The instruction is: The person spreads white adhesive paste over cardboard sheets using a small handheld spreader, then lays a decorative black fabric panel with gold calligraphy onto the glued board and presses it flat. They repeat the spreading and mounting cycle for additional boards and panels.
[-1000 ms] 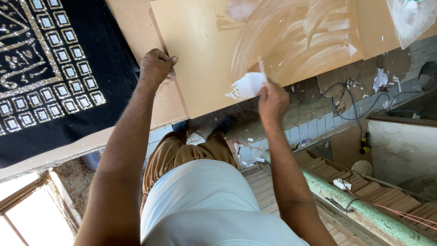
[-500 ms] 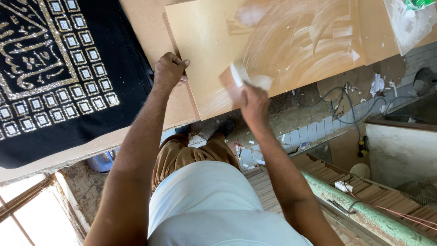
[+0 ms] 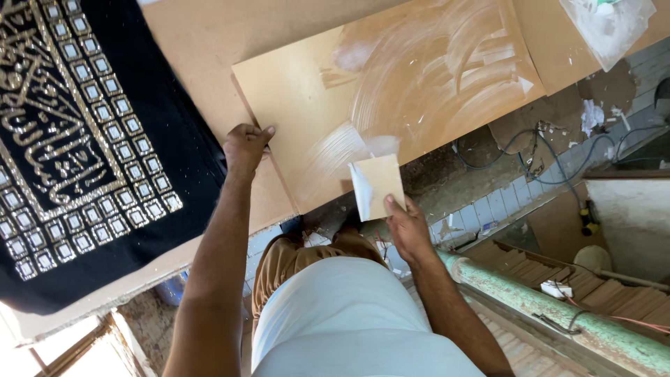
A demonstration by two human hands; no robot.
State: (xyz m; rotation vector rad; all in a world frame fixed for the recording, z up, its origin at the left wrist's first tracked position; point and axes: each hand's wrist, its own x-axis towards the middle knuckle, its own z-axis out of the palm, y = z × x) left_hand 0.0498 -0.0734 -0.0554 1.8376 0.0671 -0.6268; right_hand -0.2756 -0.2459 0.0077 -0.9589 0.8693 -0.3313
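A tan wooden board [image 3: 328, 91] lies on a larger brown work surface [image 3: 209, 42]. Streaks of white glue cover the board's right half. My left hand [image 3: 244, 148] presses on the board's left edge with its fingers curled over it. My right hand [image 3: 406, 225] holds a small square card [image 3: 377, 183] by its lower corner, just off the board's near edge. White glue coats one edge of the card.
A black cloth with gold embroidered pattern [image 3: 77, 139] lies on the left of the work surface. A clear plastic bag [image 3: 608, 24] sits at the top right. Below are wires [image 3: 537, 150], tiled floor, stacked wooden pieces [image 3: 600, 293] and a green pipe [image 3: 558, 307].
My right hand has pulled the card back off the board toward me, leaving fresh white streaks near the board's near edge. My left hand stays on the board's left edge.
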